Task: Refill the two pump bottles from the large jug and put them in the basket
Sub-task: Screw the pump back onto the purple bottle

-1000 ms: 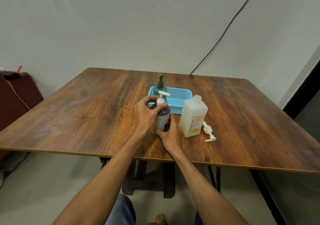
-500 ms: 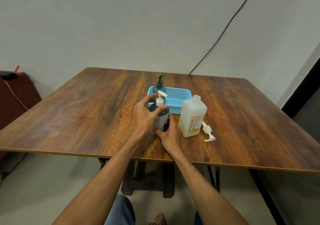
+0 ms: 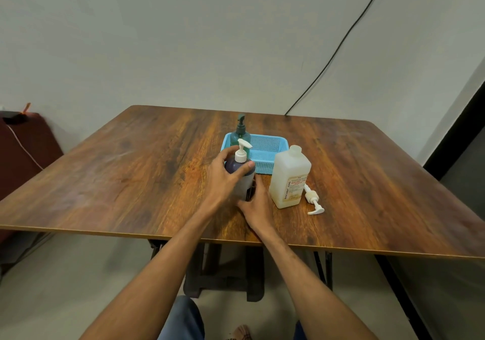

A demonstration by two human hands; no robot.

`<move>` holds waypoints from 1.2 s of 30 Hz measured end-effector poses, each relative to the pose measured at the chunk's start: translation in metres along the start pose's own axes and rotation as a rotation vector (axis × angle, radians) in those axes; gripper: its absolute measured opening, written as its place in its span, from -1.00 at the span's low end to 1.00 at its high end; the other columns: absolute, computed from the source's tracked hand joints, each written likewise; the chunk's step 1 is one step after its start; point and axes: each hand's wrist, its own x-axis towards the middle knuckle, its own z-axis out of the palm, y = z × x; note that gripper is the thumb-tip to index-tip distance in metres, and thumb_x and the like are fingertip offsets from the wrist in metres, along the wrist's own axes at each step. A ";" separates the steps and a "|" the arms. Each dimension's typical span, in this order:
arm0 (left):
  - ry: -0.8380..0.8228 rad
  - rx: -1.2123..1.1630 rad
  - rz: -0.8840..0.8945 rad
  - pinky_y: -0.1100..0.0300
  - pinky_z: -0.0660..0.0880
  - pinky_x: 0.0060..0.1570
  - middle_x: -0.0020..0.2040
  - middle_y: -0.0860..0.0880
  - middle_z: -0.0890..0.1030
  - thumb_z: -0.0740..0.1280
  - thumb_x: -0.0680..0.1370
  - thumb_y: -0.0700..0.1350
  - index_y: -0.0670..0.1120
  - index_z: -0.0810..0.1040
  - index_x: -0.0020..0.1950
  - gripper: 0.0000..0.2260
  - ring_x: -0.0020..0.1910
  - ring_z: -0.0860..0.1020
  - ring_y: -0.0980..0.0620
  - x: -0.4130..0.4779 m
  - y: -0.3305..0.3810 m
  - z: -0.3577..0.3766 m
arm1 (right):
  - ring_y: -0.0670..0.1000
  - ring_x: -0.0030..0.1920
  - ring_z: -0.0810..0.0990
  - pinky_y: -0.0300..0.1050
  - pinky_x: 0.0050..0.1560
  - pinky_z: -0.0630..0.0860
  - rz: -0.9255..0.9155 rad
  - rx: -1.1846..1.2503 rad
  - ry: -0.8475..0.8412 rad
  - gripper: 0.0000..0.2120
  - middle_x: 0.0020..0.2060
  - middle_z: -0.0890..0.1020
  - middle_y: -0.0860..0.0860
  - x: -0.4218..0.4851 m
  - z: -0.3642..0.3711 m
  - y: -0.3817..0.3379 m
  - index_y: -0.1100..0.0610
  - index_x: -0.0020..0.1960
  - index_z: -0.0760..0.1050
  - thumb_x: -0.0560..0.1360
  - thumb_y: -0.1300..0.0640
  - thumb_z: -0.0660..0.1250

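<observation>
L hand [image 3: 223, 182] was curled round the shoulder of the dark pump bottle [image 3: 233, 166], thumb by its white pump head. R hand [image 3: 258, 204] gripped the lower body. I saw it upright on the table [image 3: 131, 182], just in front of the blue basket [image 3: 267, 147]. The green pump bottle [image 3: 240, 133] stood in the basket's left end. The jug [image 3: 290, 179], uncapped, stood just right of the hands w/ a loose pump [image 3: 312, 201] lying beside it.

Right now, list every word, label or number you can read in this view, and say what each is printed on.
"BIOCHEX CHG", a best reading with the last letters of the first word uncertain: runs up the left edge of the label on the large jug.
Rest of that label: a red heading and fine print, too small to read.
Dark pump bottle: nothing readable shows.
Green pump bottle: no text visible.
</observation>
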 end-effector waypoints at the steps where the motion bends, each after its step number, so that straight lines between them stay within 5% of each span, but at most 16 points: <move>1: -0.031 -0.009 -0.041 0.40 0.54 0.04 0.27 0.06 0.56 0.57 0.43 -0.01 -0.06 0.46 0.43 -0.39 0.19 0.57 0.15 -0.005 -0.003 0.000 | -0.10 0.38 0.45 -0.05 0.37 0.47 0.001 0.001 -0.007 -0.23 0.38 0.50 -0.08 -0.001 -0.002 0.000 -0.07 0.49 0.30 0.39 0.10 0.59; 4: -0.085 0.055 -0.074 0.33 0.48 0.17 0.35 0.05 0.50 0.63 0.35 0.01 -0.02 0.34 0.49 -0.21 0.26 0.50 0.13 -0.014 -0.017 0.000 | -0.09 0.38 0.47 0.01 0.38 0.48 0.013 0.000 -0.040 -0.30 0.36 0.51 -0.10 -0.005 -0.007 0.005 -0.08 0.43 0.34 0.39 0.13 0.57; 10: -0.024 0.178 -0.018 0.07 0.54 0.26 0.30 -0.05 0.59 0.68 0.28 -0.01 -0.12 0.45 0.42 -0.22 0.25 0.56 0.00 -0.002 -0.021 -0.006 | -0.11 0.33 0.47 -0.12 0.31 0.42 0.088 -0.017 -0.070 -0.23 0.34 0.52 -0.13 -0.008 -0.014 0.009 -0.12 0.45 0.33 0.34 0.07 0.62; 13: 0.004 0.169 0.021 0.19 0.55 0.16 0.29 -0.06 0.61 0.68 0.27 0.00 -0.13 0.46 0.43 -0.21 0.21 0.58 0.00 0.011 -0.013 -0.011 | -0.19 0.25 0.45 -0.16 0.31 0.41 0.091 -0.036 -0.064 -0.24 0.24 0.50 -0.23 -0.009 -0.013 0.009 -0.10 0.43 0.35 0.34 0.07 0.63; 17: 0.000 0.154 0.094 0.47 0.42 0.00 0.20 0.09 0.57 0.68 0.27 0.01 -0.04 0.48 0.38 -0.26 0.13 0.56 0.10 0.039 0.007 -0.014 | -0.17 0.30 0.45 -0.19 0.30 0.38 0.100 -0.050 -0.069 -0.22 0.35 0.50 -0.13 -0.008 -0.012 0.012 -0.03 0.49 0.33 0.37 0.06 0.62; 25: -0.090 0.182 0.111 0.49 0.42 -0.05 0.28 -0.06 0.61 0.67 0.29 0.02 -0.09 0.47 0.37 -0.28 0.13 0.57 0.05 0.087 0.023 0.010 | -0.16 0.29 0.47 -0.28 0.24 0.38 0.063 -0.111 -0.058 -0.29 0.35 0.52 -0.11 0.000 -0.009 0.009 -0.03 0.49 0.36 0.42 0.01 0.57; 31: -0.123 0.203 0.105 0.55 0.43 -0.08 0.29 -0.05 0.59 0.66 0.31 0.03 -0.10 0.45 0.39 -0.27 0.12 0.54 0.09 0.109 0.013 0.033 | -0.14 0.30 0.47 -0.06 0.36 0.47 0.021 -0.178 -0.066 -0.37 0.31 0.53 -0.14 0.008 -0.004 0.009 -0.05 0.46 0.41 0.45 -0.01 0.54; 36: -0.175 0.173 0.107 0.08 0.55 0.24 0.29 -0.09 0.56 0.66 0.31 -0.07 -0.13 0.43 0.37 -0.29 0.22 0.56 -0.06 0.120 0.004 0.055 | -0.09 0.31 0.46 0.00 0.36 0.47 0.004 -0.211 -0.069 -0.43 0.31 0.54 -0.10 0.014 -0.002 0.009 -0.03 0.43 0.45 0.47 -0.01 0.52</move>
